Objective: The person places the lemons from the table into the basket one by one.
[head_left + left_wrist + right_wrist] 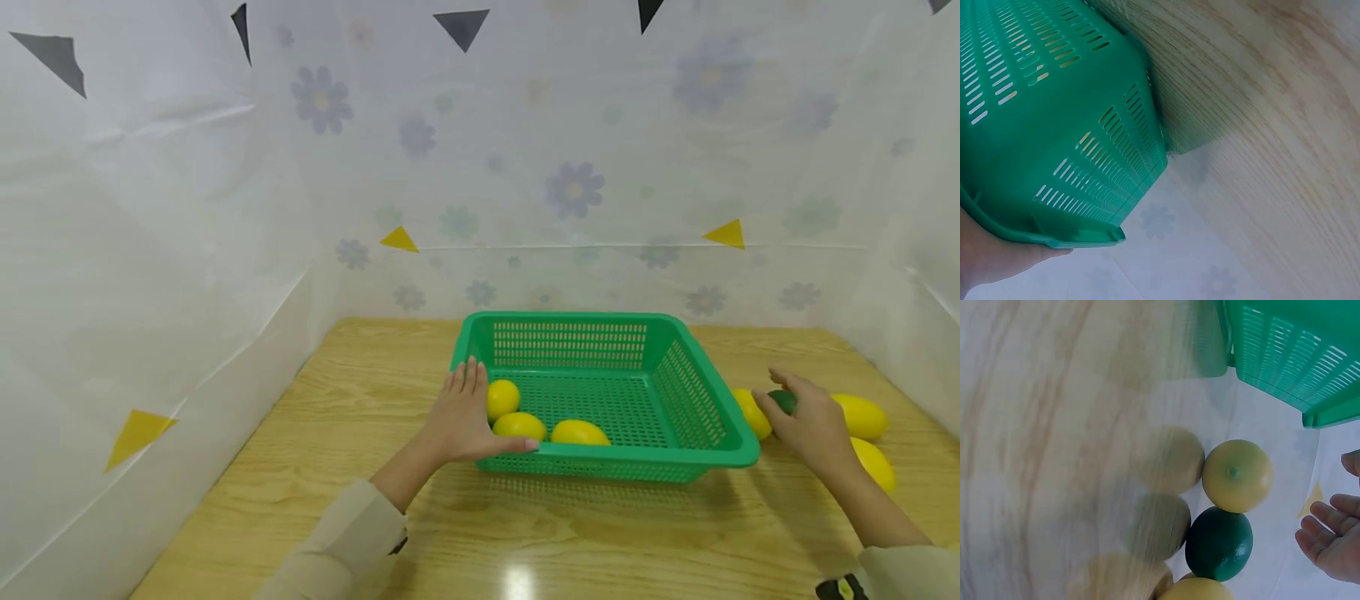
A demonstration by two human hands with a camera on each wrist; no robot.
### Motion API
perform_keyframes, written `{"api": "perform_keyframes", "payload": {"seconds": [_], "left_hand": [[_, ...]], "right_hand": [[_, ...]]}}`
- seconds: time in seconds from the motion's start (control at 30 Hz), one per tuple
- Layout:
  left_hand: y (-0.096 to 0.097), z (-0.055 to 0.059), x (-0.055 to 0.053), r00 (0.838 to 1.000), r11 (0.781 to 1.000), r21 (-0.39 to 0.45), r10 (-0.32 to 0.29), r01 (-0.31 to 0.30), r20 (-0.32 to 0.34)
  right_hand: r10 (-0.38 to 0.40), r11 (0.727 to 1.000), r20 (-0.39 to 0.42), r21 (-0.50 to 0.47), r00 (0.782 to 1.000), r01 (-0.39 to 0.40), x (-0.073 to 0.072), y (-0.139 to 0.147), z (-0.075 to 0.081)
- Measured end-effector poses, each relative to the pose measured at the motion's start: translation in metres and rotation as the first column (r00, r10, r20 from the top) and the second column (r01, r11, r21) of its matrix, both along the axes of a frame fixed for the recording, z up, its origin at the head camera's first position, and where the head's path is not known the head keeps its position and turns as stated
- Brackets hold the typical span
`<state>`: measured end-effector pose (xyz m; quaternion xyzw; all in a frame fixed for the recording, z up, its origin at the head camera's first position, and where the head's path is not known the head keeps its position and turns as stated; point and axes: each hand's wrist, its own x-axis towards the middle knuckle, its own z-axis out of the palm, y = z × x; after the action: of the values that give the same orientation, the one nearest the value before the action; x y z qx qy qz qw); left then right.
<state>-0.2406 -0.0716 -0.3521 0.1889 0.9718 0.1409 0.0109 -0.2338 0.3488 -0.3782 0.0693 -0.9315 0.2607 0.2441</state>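
Observation:
My left hand rests on the left front corner of a green plastic basket, its fingers and thumb straight and spread along the rim. Three lemons lie inside at that corner. Just off the basket's right side, my right hand hovers over a group of fruit with its fingers apart. A dark green, lime-like fruit sits beside a lemon in the right wrist view, and the right palm there holds nothing. From the left wrist, the basket's slotted outer wall shows, with part of the hand at its rim.
More lemons lie on the wooden table around and beyond the right hand. White floral sheeting with yellow and dark triangles encloses the table at the back and both sides.

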Motion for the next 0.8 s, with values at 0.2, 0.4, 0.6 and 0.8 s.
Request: {"api": "perform_keyframes", "payload": {"seconds": [0.2, 0.4, 0.6, 0.8], "left_hand": [[-0.001, -0.001, -0.001, 1.0, 1.0, -0.01, -0.004, 0.004, -0.002], [0.0, 0.001, 0.001, 1.0, 1.0, 0.018, -0.013, 0.012, 0.002], [-0.001, -0.001, 0.0, 1.0, 1.0, 0.018, -0.013, 0.013, -0.006], [0.0, -0.001, -0.001, 1.0, 1.0, 0.001, -0.005, 0.005, 0.0]], "right_hand": [[-0.06, 0.998, 0.047, 0.037, 0.997, 0.058, -0.002, -0.001, -0.008], [-0.09, 0.992, 0.109, 0.095, 0.99, 0.08, -0.003, 0.001, -0.013], [-0.111, 0.984, 0.105, 0.149, 0.988, 0.094, -0.009, 0.001, -0.018], [-0.136, 0.977, 0.156, 0.182, 0.978, 0.107, -0.014, 0.002, -0.019]]}}
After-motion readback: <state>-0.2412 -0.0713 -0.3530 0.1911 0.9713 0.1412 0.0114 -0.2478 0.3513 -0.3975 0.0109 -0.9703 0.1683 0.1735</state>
